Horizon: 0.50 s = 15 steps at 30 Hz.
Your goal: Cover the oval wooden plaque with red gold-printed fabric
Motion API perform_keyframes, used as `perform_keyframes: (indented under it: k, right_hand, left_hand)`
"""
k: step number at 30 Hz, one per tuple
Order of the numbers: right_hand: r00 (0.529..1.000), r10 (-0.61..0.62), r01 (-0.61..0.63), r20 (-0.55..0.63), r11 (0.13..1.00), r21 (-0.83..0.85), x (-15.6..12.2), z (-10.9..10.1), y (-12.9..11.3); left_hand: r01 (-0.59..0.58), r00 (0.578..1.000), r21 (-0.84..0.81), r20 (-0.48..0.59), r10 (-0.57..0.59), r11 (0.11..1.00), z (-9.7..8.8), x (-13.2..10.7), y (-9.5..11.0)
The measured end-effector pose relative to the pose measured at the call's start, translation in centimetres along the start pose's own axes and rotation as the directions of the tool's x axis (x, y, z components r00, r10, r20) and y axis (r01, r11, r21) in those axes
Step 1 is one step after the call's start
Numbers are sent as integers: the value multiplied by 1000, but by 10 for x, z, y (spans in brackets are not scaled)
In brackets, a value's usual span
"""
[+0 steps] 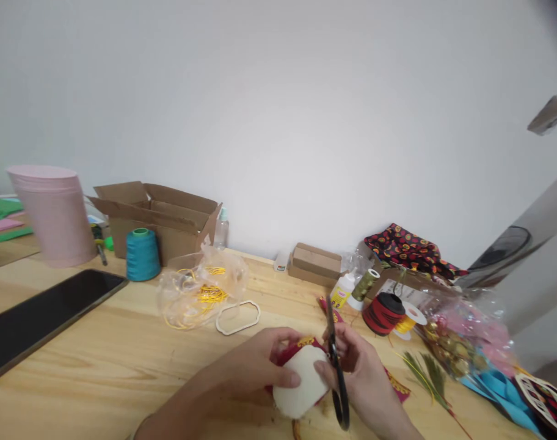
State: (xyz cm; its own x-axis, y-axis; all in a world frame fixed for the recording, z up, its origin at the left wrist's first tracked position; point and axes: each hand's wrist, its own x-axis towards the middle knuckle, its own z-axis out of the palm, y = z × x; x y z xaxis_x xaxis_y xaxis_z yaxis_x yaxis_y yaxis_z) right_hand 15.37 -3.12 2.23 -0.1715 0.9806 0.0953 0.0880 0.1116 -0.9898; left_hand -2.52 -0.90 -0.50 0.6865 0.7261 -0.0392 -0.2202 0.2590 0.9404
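My left hand (262, 365) is closed on a white padded piece (297, 391), with its thumb pressed flat on the front. Dark red fabric with a yellow pattern (308, 341) shows behind the piece along its edges. My right hand (358, 373) has a pair of black-handled scissors (332, 351) in its grip, blades pointing up and away. The right thumb also touches the white piece's right edge. Partly behind the right hand lies a red and yellow fabric scrap (398, 386). Beyond the hands is a cream oblong frame (238, 330).
Left: dark tray-like slab (54, 315), teal thread cone (142, 255), pink bin (58, 214), open cardboard box (159, 214), plastic bag with yellow cord (205, 290). Right: glue bottle (342, 291), red-black spool (383, 315), green tassels (427, 374), bagged trinkets (462, 342).
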Motion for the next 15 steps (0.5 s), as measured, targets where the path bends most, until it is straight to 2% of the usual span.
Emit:
perform_keyframes:
  k: [2,4,7,9,12,15]
  right_hand:
    - [990,-25,31,-142,999,36,-3,-2,3]
    - [960,-35,57,-279,996,74,-5,-2,4]
    - [903,8,72,-430,983,170,-9,3,4]
    - [879,53,88,-474,959,270,-9,10,5]
    - [845,98,147,-526,903,404,-4,23,11]
    - [781,105,223,-616,874,431,2,34,21]
  left_hand:
    - [28,999,0,-21,-28,1000,-2,-1,6]
    - [48,998,-40,-40,-50,998,-3,-4,11]
    - [5,1000,-234,-16,-8,972,0,-7,17]
    - [-57,998,-346,-3,60,937,4,-7,18]
    - [-177,982,-379,-5,190,908,11,-1,16]
    - [-314,949,-365,-100,298,876,16,8,10]
